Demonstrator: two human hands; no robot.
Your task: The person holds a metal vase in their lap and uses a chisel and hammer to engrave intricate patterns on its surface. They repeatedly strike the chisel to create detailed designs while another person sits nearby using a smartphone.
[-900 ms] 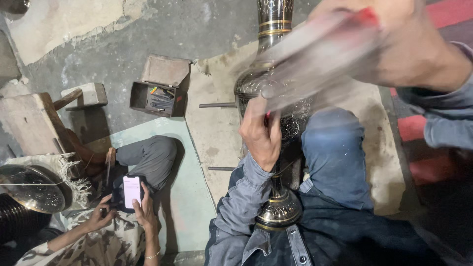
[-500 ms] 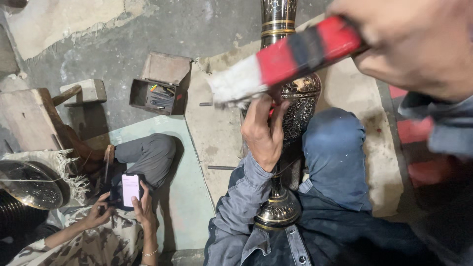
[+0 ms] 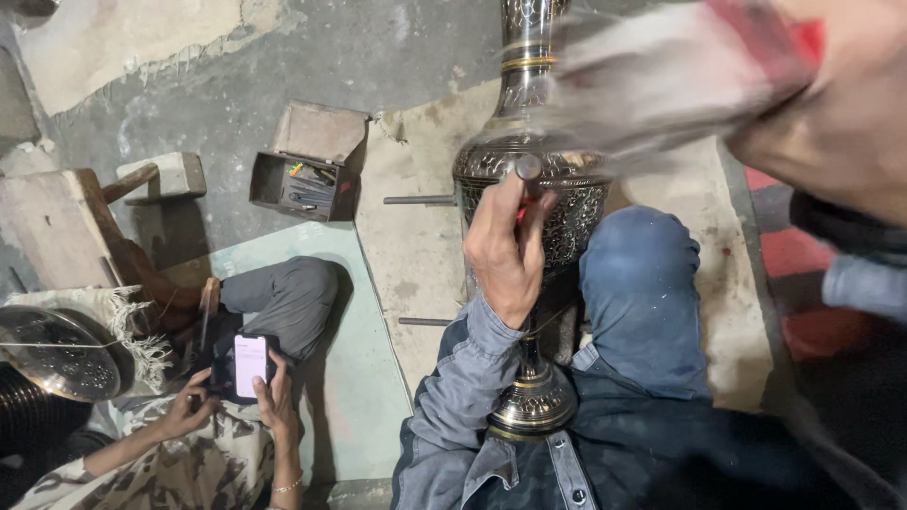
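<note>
The left hand (image 3: 505,250) is closed around a thin chisel-like tool (image 3: 525,179) and keeps its tip pressed on the wide belly of the engraved metal vase (image 3: 534,203), which stands upright between the person's knees, directly under the fingers. Half a second ago the red-and-white hammer was lower, close over the tool; now the right hand (image 3: 841,123), closed on the hammer (image 3: 661,80), has lifted it up and to the right, blurred by motion. It looks like one more blow in a series of engraving strokes. To the left of the fingers another person sits near, holding a phone (image 3: 250,364); the floor (image 3: 420,264) between them is narrow, and a small box (image 3: 307,165) lies further away.
</note>
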